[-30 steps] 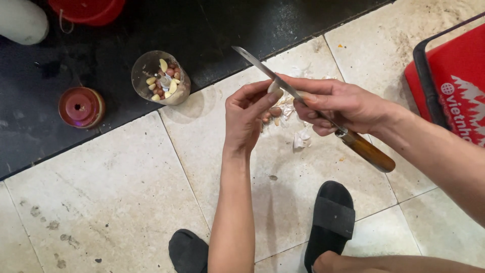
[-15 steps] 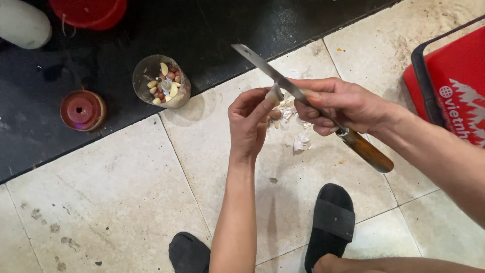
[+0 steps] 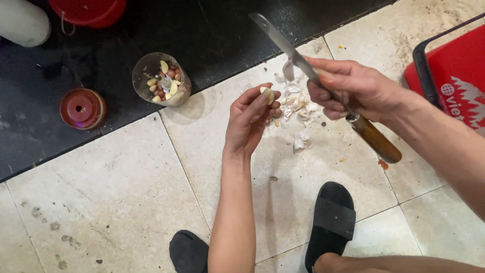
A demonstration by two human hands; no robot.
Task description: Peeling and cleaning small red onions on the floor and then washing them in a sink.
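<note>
My left hand pinches a pale peeled garlic clove at its fingertips, above the tiled floor. My right hand grips a long knife with a brown wooden handle, blade pointing up and to the left. A strip of white garlic skin hangs from the blade. Garlic skins lie scattered on the tile under both hands. A clear cup holding peeled cloves and small reddish pieces stands to the left of my left hand.
A small red round lid lies on the dark floor at left. A red bucket and a white container sit at the top left. A red box stands at right. Two black slippers are near the bottom.
My hands have drawn apart: the knife has lifted away to the right with a strip of skin on it, and the left hand holds the bared clove.
</note>
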